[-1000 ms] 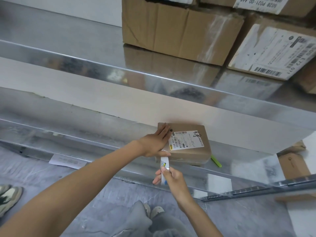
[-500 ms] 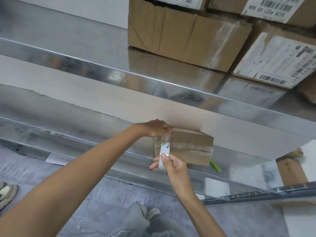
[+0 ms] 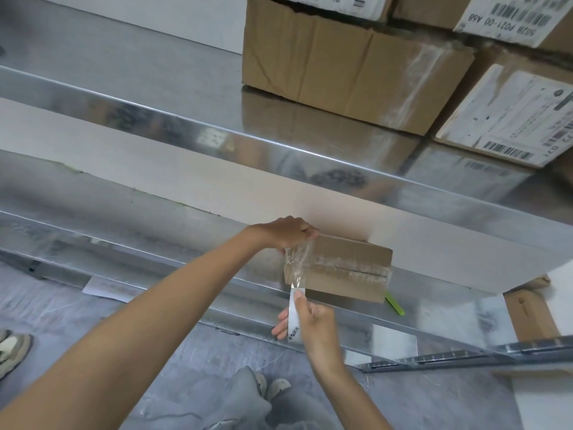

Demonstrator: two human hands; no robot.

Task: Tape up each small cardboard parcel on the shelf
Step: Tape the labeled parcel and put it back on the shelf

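Trouser legs (image 3: 248,401) in grey and a pair of pale shoes (image 3: 274,387) sit at six o'clock in the view, on a grey floor (image 3: 173,361). Another shoe (image 3: 12,352) shows at eight o'clock by the left edge. Just above the legs, the person's right hand (image 3: 313,324) is closed around a white tape roll (image 3: 294,321) seen edge-on, with the thumb pressed on its upper end and the other fingers curled behind it. A strip of clear tape (image 3: 296,265) runs from the roll toward twelve o'clock, up the left face of the small cardboard parcel (image 3: 344,274). The parcel stands on the front edge of the lower metal shelf (image 3: 186,293), near the middle of the view. A crinkled clear band lies along the seam on its front. The left hand (image 3: 283,232) is at the parcel's eleven o'clock, its fingers curled over the top left corner where the strip ends. A green strip (image 3: 393,302) pokes out at the parcel's four o'clock, touching its lower corner. A white sheet of paper (image 3: 102,287) lies on the floor at nine o'clock of the parcel, well apart from it. Farther off, the upper metal shelf (image 3: 155,119) carries a large brown carton (image 3: 350,63) at one o'clock, and just beside that, at two o'clock, a carton with a barcode label (image 3: 508,110).
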